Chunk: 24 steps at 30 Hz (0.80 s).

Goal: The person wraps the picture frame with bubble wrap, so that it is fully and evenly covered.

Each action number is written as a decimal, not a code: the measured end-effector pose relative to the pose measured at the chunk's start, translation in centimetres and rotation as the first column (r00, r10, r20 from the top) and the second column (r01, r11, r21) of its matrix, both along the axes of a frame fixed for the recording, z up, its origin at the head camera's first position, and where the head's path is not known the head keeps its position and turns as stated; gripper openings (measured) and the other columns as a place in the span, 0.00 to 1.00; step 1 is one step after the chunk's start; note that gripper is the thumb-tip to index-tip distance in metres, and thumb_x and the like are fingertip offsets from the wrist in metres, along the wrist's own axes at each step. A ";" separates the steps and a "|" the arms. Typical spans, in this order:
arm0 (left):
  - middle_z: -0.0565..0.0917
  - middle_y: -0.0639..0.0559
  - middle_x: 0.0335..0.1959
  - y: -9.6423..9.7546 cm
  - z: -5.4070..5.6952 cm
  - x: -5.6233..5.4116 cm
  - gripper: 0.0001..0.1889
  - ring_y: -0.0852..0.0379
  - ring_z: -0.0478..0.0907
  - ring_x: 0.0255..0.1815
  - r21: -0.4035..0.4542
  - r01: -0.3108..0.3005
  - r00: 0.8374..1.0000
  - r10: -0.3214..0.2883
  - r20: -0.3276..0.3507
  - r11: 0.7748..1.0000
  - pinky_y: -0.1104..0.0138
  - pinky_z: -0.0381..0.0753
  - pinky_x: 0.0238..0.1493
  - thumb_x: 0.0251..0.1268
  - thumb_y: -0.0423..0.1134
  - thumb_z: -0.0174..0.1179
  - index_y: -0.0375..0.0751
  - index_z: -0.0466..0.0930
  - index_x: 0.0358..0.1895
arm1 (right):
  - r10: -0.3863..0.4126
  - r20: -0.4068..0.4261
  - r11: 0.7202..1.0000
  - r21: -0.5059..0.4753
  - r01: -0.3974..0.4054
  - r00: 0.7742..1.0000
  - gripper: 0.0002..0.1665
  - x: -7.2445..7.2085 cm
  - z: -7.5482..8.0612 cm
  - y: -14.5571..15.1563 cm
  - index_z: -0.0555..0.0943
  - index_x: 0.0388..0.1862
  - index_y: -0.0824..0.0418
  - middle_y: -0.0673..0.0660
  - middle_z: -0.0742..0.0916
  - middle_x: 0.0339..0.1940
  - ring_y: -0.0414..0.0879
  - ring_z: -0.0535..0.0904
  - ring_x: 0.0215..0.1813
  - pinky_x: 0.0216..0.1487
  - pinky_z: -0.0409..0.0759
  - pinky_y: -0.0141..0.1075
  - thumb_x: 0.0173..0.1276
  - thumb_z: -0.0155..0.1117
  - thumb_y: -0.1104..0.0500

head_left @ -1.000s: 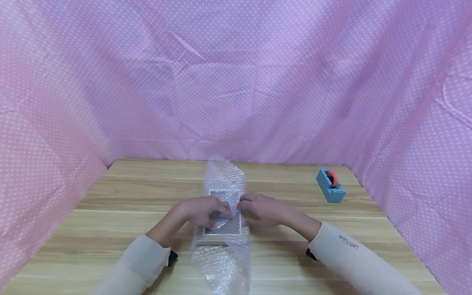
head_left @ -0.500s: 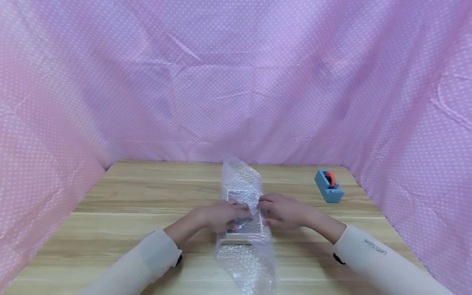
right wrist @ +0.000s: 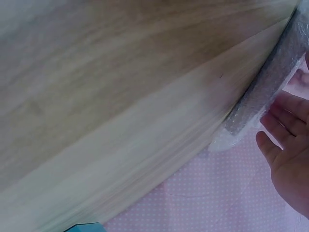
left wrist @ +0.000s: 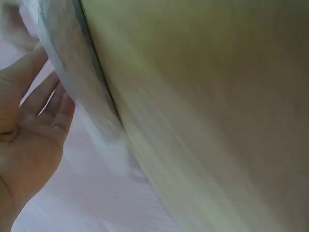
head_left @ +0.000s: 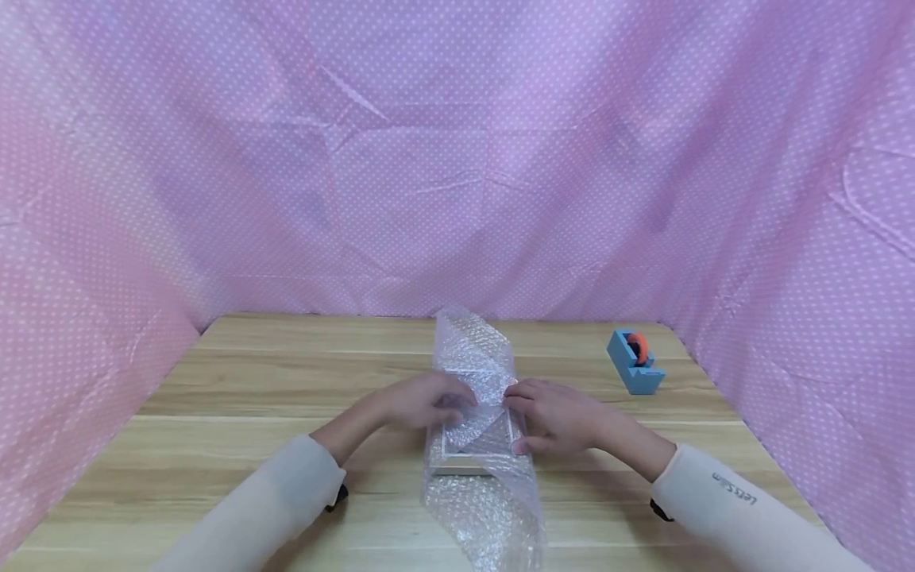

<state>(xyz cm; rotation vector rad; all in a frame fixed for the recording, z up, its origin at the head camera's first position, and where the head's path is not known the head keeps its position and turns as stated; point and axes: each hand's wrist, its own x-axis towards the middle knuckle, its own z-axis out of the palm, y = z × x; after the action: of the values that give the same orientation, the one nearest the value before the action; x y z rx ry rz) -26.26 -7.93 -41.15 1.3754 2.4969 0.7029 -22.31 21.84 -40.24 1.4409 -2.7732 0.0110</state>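
Observation:
A flat rectangular item with a white border [head_left: 457, 454] lies inside clear bubble wrap [head_left: 479, 516] at the middle of the table. Loose wrap stretches beyond its far and near ends. Over the package's left half is my left hand [head_left: 429, 400], fingers bent over the wrap; in the left wrist view that hand [left wrist: 34, 133] has its fingertips at the package's side. My right hand [head_left: 561, 415] touches the right edge of the package, thumb apart from the fingers. The right wrist view shows this hand [right wrist: 292, 150] with fairly straight fingers beside the wrapped edge [right wrist: 270, 77].
A blue tape dispenser [head_left: 632, 369] with an orange roll stands at the table's back right. Its blue corner [right wrist: 87, 227] also enters the right wrist view. Pink dotted cloth [head_left: 457, 159] hangs behind and at both sides of the wooden table [head_left: 286, 365].
The wrapped package and both hands have shifted to the right. My left hand has since drawn back a little from the package's middle, and the right thumb has spread away from the fingers.

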 end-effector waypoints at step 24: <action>0.80 0.34 0.58 -1.3 -1.3 -9.1 0.28 0.53 0.82 0.50 0.179 -0.686 0.477 0.251 0.842 0.705 0.62 0.81 0.61 0.69 0.19 0.58 0.20 0.63 0.71 | 0.002 0.012 0.998 0.059 -0.003 1.000 0.38 0.4 0.3 -0.2 0.74 0.75 0.51 0.63 0.78 0.71 0.60 0.72 0.72 0.71 0.71 0.54 0.75 0.56 0.33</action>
<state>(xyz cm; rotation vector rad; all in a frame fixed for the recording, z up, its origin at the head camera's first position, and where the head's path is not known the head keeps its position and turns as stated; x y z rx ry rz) -35.40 -9.24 -42.44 0.1791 1.9609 1.7360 -21.92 21.59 -39.91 1.4624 -2.8043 -0.0632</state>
